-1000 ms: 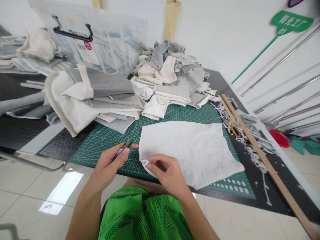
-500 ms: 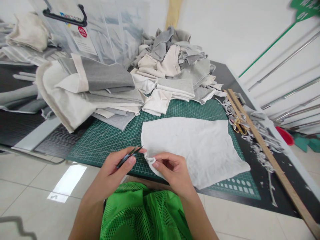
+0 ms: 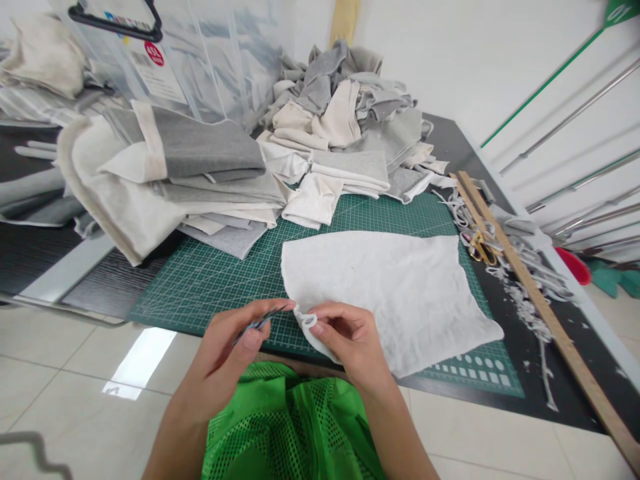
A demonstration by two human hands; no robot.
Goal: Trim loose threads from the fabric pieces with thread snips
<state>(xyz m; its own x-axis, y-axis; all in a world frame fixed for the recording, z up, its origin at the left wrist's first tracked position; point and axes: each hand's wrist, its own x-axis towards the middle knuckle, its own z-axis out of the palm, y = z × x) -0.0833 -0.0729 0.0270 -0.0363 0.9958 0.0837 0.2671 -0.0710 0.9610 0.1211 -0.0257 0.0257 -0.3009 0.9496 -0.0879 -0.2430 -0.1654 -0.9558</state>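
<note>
A white piece of fabric (image 3: 385,287) lies spread on the green cutting mat (image 3: 200,287). My right hand (image 3: 347,333) pinches its near left edge, where a bit of the border curls into a small loop. Thread snips (image 3: 260,323) with dark blades rest in my left hand (image 3: 230,347), closed around them. Their tips point at the fabric edge, and my left index fingertip reaches that edge, touching or almost touching it. Part of the snips is hidden by my fingers and thumb.
Folded grey and cream fabrics (image 3: 210,157) lie at left, with a heap of cloth (image 3: 350,107) behind. A clear plastic box (image 3: 200,60) stands at the back. At right are gold-handled scissors (image 3: 483,250), a wooden ruler (image 3: 545,300) and fabric scraps (image 3: 525,310).
The blades of the snips, seen spread before, now look closer together and turned flatter. My left fingertip has come nearer the fabric edge. The camera view has shifted slightly.
</note>
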